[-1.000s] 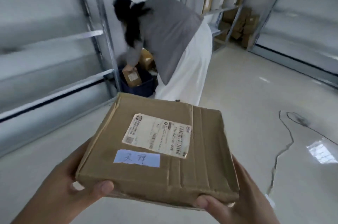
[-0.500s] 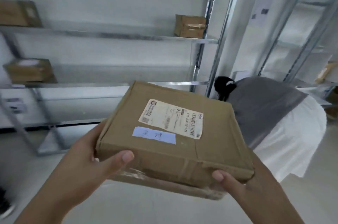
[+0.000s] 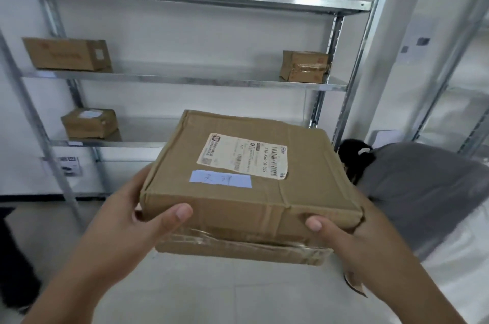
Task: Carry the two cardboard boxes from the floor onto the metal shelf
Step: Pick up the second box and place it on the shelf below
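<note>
Here, 2 stacked boxes sit at centre frame, carried as 1 load. The upper cardboard box (image 3: pixel 248 173) rests directly on the lower cardboard box (image 3: pixel 238 247), of which only the front edge shows beneath it.

Grip: left hand (image 3: pixel 127 220) wraps the lower-left corner, thumb pressed flat on the front face of the upper box, fingers hidden underneath. Right hand (image 3: pixel 352 241) mirrors this at the lower-right corner, thumb on the front face, fingers out of sight below. Judgement: thumbs clamp the upper box down while the hidden fingers bear the weight, so the stack cannot slide apart.

Position: load is held in the air, in front of the metal shelf (image 3: pixel 185 80) that fills the upper half of the frame, not yet touching any tier. Judgement: carry about half done; placing remains.

Materials:
- Upper box: brown corrugated card, flat and squarish, creased along the front edge, right front corner dented. White shipping label (image 3: pixel 243 155) and a blue handwritten strip (image 3: pixel 221 181) on top.
- Lower box: same card, front wrapped in wrinkled glossy clear tape.
- Shelf: bright galvanised steel, perforated uprights, thin flat tiers.

Already shelved: 1 long box (image 3: pixel 67 54) upper left, 1 small crumpled box (image 3: pixel 304 65) at the right of that tier, 1 small box (image 3: pixel 88 122) on the tier below.

Another person (image 3: pixel 412 186) in a grey top bends low at the right edge, close to the shelf's right upright. Judgement: the free middle stretch of a tier is the safer target.
</note>
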The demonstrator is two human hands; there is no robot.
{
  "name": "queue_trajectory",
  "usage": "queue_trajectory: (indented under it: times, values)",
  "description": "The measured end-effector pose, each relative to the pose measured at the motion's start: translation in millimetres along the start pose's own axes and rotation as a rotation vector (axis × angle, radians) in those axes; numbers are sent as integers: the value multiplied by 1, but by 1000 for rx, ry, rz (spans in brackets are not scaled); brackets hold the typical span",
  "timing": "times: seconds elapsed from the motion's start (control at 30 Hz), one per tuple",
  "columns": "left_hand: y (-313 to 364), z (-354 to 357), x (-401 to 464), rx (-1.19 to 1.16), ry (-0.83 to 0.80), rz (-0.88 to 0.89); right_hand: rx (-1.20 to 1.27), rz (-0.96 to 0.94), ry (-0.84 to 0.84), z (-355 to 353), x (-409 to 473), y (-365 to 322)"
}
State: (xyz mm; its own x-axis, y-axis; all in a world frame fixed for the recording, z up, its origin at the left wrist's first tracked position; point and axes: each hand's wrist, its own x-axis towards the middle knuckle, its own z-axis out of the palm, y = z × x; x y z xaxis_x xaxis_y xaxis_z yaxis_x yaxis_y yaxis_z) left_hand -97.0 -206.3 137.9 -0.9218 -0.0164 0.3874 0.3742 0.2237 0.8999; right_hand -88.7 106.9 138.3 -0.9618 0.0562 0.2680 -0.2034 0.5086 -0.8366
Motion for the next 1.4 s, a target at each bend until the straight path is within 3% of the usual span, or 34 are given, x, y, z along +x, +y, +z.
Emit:
queue_trajectory:
  times: [0.23, 0.57, 0.97, 1.4]
  values:
    - [22, 84, 29, 52, 95, 8, 15, -59, -46, -69, 55, 43]
    - [35, 179, 82, 74, 99, 8, 25, -125, -89, -154, 130, 93]
    - [-27, 216, 185, -28, 85, -55, 214, -56, -125, -124, 225, 130]
    - [-82, 215, 311, -13, 26, -30, 191, -32, -73, -93, 339, 141]
